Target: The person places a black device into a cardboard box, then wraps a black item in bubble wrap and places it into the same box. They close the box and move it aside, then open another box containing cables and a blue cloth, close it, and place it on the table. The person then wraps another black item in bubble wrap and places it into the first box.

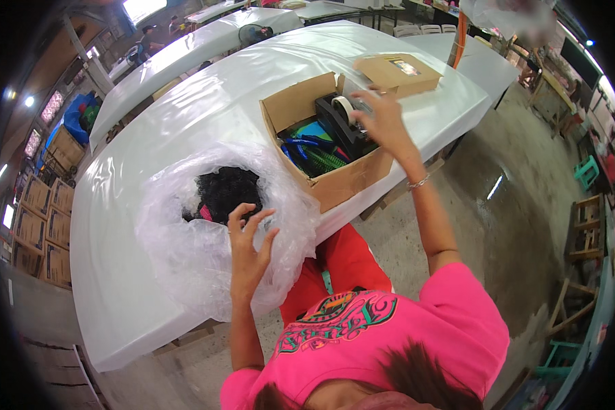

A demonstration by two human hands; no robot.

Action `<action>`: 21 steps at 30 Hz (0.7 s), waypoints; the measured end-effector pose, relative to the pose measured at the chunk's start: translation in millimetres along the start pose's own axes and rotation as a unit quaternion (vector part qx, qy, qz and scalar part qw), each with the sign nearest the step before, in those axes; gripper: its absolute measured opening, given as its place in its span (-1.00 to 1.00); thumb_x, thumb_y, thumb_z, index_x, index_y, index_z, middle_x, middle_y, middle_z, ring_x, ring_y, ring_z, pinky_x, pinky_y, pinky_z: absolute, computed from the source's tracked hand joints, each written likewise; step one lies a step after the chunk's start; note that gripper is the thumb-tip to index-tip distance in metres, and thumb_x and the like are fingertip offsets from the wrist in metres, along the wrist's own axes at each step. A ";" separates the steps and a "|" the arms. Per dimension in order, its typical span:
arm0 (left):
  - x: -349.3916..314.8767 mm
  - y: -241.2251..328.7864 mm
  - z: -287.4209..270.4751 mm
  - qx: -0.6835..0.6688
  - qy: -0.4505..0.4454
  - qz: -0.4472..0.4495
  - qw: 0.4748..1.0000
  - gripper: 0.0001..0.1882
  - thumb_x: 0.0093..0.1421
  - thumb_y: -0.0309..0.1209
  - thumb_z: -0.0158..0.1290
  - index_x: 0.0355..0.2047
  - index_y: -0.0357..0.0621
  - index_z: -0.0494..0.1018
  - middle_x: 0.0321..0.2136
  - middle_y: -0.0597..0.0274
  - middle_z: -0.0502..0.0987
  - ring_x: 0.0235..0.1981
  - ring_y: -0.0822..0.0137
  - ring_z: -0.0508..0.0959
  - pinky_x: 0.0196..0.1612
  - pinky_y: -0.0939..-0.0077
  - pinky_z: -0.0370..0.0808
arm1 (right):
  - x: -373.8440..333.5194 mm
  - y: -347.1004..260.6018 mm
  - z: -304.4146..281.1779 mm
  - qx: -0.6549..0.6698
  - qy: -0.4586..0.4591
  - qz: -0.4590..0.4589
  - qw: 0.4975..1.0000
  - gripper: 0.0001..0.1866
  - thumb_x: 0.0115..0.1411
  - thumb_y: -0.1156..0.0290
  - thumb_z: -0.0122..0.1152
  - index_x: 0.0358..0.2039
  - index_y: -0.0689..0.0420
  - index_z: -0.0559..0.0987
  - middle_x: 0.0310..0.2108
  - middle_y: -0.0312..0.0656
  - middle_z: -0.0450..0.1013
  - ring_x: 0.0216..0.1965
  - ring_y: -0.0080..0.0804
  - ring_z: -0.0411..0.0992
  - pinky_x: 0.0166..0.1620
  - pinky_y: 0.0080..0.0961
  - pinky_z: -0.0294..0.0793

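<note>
My left hand (251,239) is raised over the near side of a crumpled clear plastic bag (178,253), its fingers curved and apart with nothing in them. In the bag's mouth lies a bundle of black, frilly material (229,191) with a small pink piece (206,212) at its edge. My right hand (384,126) hovers at the right side of an open cardboard box (348,188), fingers apart and slightly blurred. Close to those fingers is a black tape dispenser (335,123) with a pale tape roll (344,109), standing in the box. Blue and green packets (314,152) lie beside it.
A smaller brown carton (403,74) sits behind the box on the white-covered table (137,321). An orange-wrapped post (459,41) rises at the table's far right. Stacked cartons (37,225) stand on the left, green stools (585,171) on the right. Other people are in the background.
</note>
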State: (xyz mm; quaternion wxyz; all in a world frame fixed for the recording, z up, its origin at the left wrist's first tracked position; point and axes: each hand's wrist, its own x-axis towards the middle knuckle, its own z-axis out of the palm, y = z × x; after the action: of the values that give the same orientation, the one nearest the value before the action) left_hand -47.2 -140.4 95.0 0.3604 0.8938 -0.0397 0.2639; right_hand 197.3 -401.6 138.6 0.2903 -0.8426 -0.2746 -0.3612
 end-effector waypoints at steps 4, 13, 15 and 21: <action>2.8 16.3 14.0 -0.028 -0.020 0.016 0.999 -0.66 0.03 -0.50 0.20 -0.13 -0.04 0.53 0.00 0.09 0.31 0.10 0.11 0.31 0.10 0.23 0.26 | 1.1 69.3 -3.7 -0.032 -0.024 0.093 0.995 -0.62 0.09 0.19 0.27 -0.10 0.05 0.57 -0.09 0.03 0.45 0.00 -0.02 0.38 0.05 -0.21 0.34; 28.9 33.8 61.2 -0.033 0.025 0.093 0.995 -0.65 0.03 -0.48 0.20 -0.13 0.04 0.54 0.00 0.11 0.32 0.12 0.09 0.28 0.15 0.18 0.20 | -21.9 88.9 13.0 0.192 -0.119 0.264 0.938 -0.46 0.23 0.05 0.09 0.11 0.11 0.40 -0.03 0.21 0.41 0.04 0.01 0.39 0.06 -0.28 0.36; 37.4 35.3 75.0 -0.029 0.041 0.114 0.992 -0.65 0.02 -0.46 0.21 -0.12 0.03 0.54 0.00 0.11 0.33 0.11 0.08 0.28 0.18 0.16 0.16 | -25.8 97.5 13.8 0.207 -0.116 0.258 0.936 -0.46 0.25 0.06 0.06 0.13 0.12 0.37 -0.02 0.23 0.41 0.04 0.04 0.40 0.06 -0.28 0.35; 46.7 33.8 98.7 0.041 0.072 0.117 0.990 -0.60 -0.01 -0.37 0.25 -0.10 0.01 0.52 -0.07 0.13 0.34 0.09 0.10 0.28 0.23 0.12 0.07 | -23.7 83.3 3.3 0.173 -0.152 0.268 0.936 -0.49 0.25 0.14 0.05 0.13 0.15 0.34 -0.06 0.27 0.42 0.04 0.05 0.40 0.06 -0.28 0.35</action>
State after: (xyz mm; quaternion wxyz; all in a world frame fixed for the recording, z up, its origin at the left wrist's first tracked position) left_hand 27.8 -225.4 80.1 0.2922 0.8755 -0.1072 0.3697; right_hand 240.9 -462.0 94.3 0.4723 -0.8664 -0.1378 -0.0848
